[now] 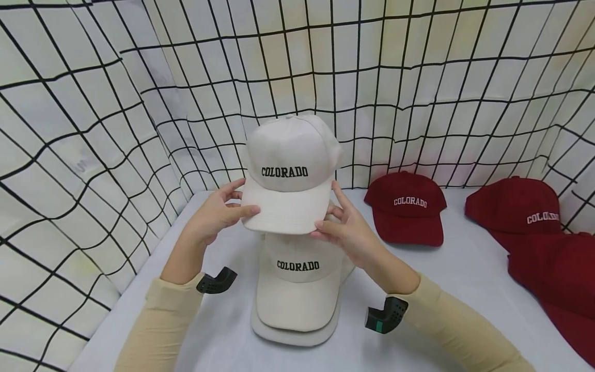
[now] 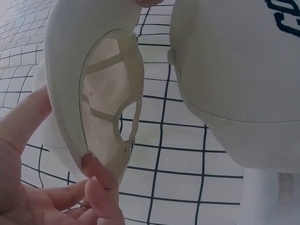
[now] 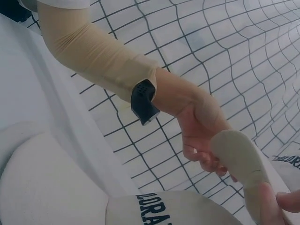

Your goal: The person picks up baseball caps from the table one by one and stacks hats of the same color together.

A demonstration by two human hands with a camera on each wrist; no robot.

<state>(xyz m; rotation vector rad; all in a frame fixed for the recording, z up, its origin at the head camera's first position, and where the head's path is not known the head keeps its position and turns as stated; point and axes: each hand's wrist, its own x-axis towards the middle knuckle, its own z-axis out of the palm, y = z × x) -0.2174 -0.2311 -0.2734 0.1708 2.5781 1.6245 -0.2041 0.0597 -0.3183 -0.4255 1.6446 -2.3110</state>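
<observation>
A white baseball cap point(image 1: 290, 147) with dark COLORADO lettering is held up, its front facing me. My left hand point(image 1: 220, 211) pinches one side of its brim, thumb on top. On the other side, my right hand point(image 1: 349, 230) grips the brim between thumb and fingers. The left wrist view shows the cap's underside point(image 2: 101, 82) with its inner seam tape and back strap opening. Just below it sits another white COLORADO cap point(image 1: 297, 302), stacked on a further cap whose brim point(image 1: 297, 337) peeks out underneath.
A dark red COLORADO cap point(image 1: 409, 209) lies on the white table point(image 1: 218, 330) to the right. Two more red caps, one farther back point(image 1: 516, 204) and one nearer point(image 1: 558, 274), overlap at the far right. White cloth with a black grid point(image 1: 288, 57) encloses the back and sides.
</observation>
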